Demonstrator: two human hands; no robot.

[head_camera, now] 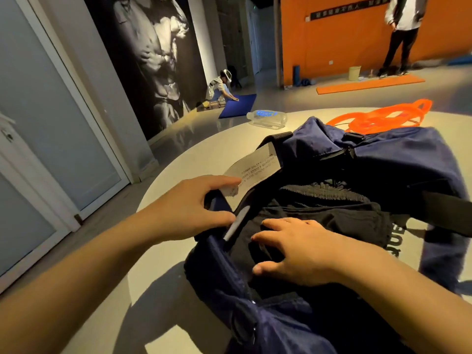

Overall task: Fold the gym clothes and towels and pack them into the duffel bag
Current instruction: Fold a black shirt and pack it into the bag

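Left hand pinches the duffel bag rim open; right hand, fingers spread, presses black clothes inside. Releasing the rim could let the bag close over them.

Navy duffel bag (black clothes)

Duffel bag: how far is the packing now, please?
Done: black clothes already lie inside the open navy duffel bag. In hand: the right hand presses flat on them, while the left hand holds the bag's edge by the grey label. Left: the bag is still unzipped. No towels or other clothes show on the table, so I cannot tell whether more remains.
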